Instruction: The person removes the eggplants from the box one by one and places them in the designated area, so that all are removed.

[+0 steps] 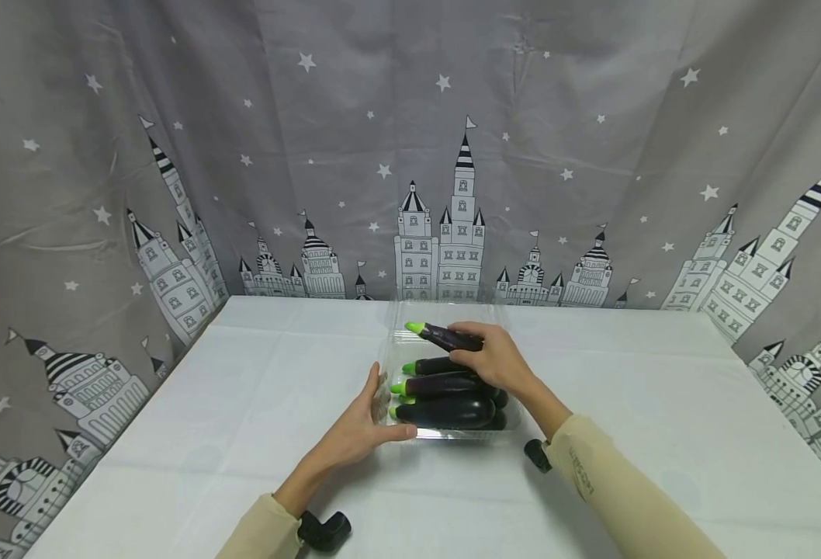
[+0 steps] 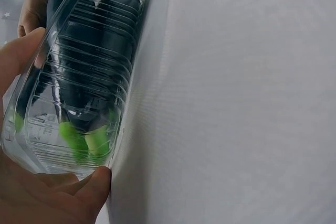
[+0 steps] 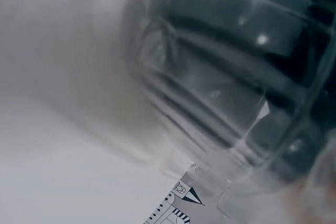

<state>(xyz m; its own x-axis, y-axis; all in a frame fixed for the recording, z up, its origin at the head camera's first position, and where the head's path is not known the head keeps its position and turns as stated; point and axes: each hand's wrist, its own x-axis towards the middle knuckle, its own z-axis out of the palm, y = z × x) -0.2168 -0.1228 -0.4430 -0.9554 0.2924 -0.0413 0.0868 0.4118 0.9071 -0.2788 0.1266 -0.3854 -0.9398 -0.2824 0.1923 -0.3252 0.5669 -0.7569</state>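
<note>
Over the white table [image 1: 662,388], a hand could pass well left or right of the clear container [image 1: 452,436], outside the two sleeves [image 1: 627,489]. The left hand [image 1: 358,427] bars its near left corner, while the right hand [image 1: 490,357] and the raised eggplant [image 1: 445,337] obstruct the way down from above; the grey curtain [image 1: 355,109] blocks the far side.

L grip [image 2: 39,195] on clr box [image 2: 42,142]
</note>
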